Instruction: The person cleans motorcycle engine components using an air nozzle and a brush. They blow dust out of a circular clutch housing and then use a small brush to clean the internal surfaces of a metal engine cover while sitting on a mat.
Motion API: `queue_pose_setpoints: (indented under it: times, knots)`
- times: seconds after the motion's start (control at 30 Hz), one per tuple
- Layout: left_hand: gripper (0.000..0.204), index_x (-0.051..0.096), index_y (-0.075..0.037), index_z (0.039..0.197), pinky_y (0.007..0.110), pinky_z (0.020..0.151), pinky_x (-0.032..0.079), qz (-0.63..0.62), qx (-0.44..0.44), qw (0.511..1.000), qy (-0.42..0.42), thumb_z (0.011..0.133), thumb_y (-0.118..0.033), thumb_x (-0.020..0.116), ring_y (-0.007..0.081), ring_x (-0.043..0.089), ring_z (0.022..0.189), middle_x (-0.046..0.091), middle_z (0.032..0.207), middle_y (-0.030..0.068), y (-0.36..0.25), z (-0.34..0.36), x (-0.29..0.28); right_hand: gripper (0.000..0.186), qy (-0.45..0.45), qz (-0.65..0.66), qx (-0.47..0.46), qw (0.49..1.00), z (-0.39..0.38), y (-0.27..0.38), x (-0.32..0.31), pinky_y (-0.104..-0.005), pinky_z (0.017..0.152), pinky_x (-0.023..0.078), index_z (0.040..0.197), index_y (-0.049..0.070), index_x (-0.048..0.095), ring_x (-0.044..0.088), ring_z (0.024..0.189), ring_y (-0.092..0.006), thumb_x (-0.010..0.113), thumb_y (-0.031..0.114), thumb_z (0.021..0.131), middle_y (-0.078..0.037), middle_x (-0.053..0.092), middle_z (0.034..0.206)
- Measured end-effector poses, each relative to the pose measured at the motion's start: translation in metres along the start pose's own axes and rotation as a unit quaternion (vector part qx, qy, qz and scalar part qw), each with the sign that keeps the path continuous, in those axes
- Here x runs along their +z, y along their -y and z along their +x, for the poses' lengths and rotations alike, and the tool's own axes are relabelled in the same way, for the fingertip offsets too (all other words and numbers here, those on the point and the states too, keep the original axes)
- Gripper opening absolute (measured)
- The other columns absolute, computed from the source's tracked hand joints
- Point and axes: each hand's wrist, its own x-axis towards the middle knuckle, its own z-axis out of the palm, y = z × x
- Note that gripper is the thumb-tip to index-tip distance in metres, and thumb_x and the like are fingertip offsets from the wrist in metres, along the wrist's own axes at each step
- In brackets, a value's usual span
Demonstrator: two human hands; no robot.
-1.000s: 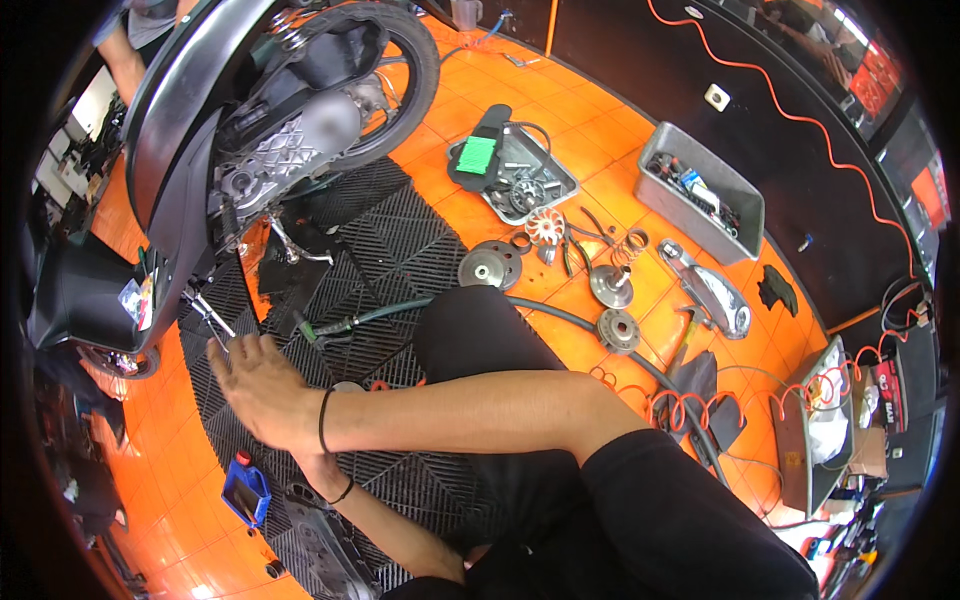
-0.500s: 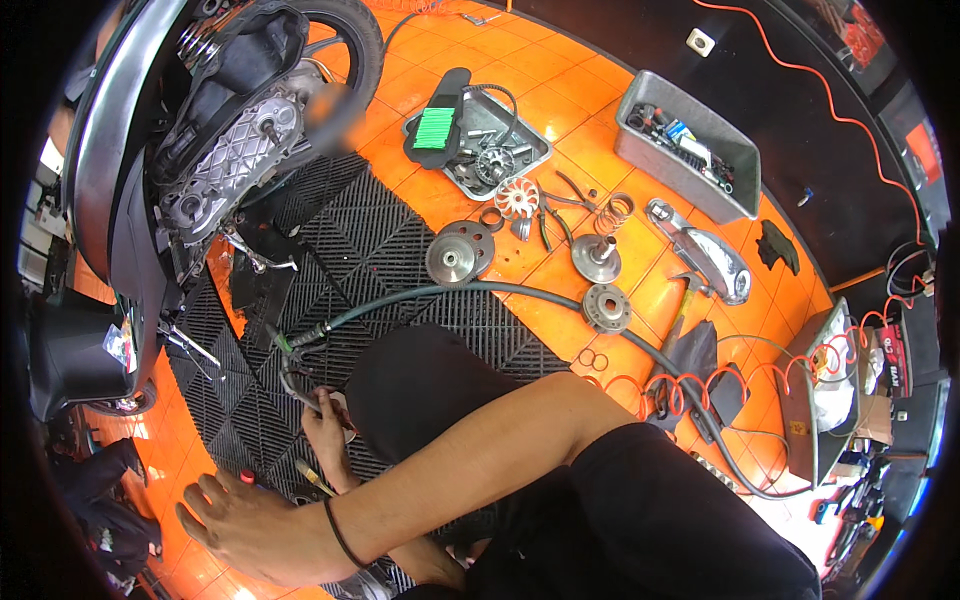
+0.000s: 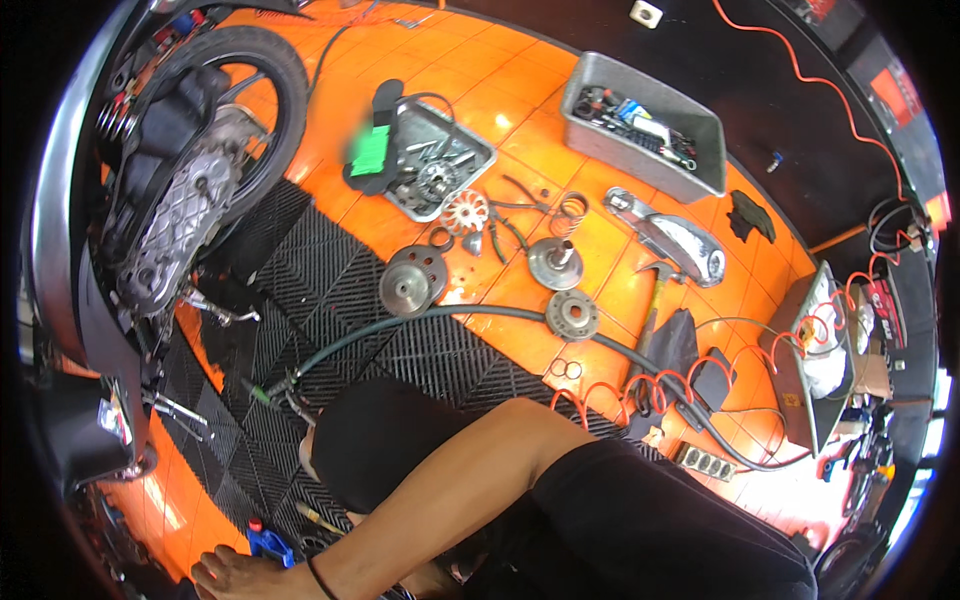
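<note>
My right hand [image 3: 238,575] reaches across to the lower left, fingers loosely apart, beside a blue bottle [image 3: 272,548] with a red cap. My left hand [image 3: 306,450] is mostly hidden behind my black-clad knee [image 3: 390,430], at the curved metal end of a green-handled air gun [image 3: 262,393] on a dark hose [image 3: 430,312]. Ahead lie slotted black mats [image 3: 300,260], a scooter with an exposed engine case [image 3: 170,245], metal discs [image 3: 408,288], a finned fan [image 3: 465,212], a spring [image 3: 573,208], pliers and a tray of parts [image 3: 483,150].
A grey tool bin [image 3: 705,170] stands near the black wall. A hammer [image 3: 655,300], chrome cover [image 3: 700,255], dark cloth [image 3: 750,215], coiled red air hose [image 3: 630,390], power strip [image 3: 705,460] and box of packaging [image 3: 805,390] are to the right.
My right hand has moved down and left. My left hand has come up to the hose's gun end and is now mostly behind my knee. The view has shifted.
</note>
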Motion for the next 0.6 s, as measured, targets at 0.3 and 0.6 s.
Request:
queue_pose_setpoints:
  times: [0.3,0.6]
  knots:
    - [0.051,0.077,-0.001,0.098,0.044,0.063,0.052,0.127,0.021,0.991,0.025,0.099,-0.05,0.065,0.0295,0.07,0.067,0.07,0.072,0.0187,-0.001,-0.006,0.011,0.055,0.138,0.053,0.098,0.984,-0.017,0.014,0.028,-0.0434,0.09,0.047,0.126,-0.012,0.056,0.059,0.107,-0.0334,0.065,0.016,0.079,-0.025,0.058,0.121]
    - [0.048,0.077,-0.006,0.115,0.046,0.077,0.056,-0.044,-0.024,0.999,0.009,0.097,-0.05,0.067,0.0367,0.073,0.079,0.074,0.085,0.0224,-0.045,-0.027,-0.019,0.073,0.461,0.047,0.056,0.885,-0.007,0.008,-0.017,-0.0502,0.106,0.048,0.153,-0.003,0.041,0.059,0.121,-0.0438,0.069,0.033,0.096,-0.029,0.055,0.136]
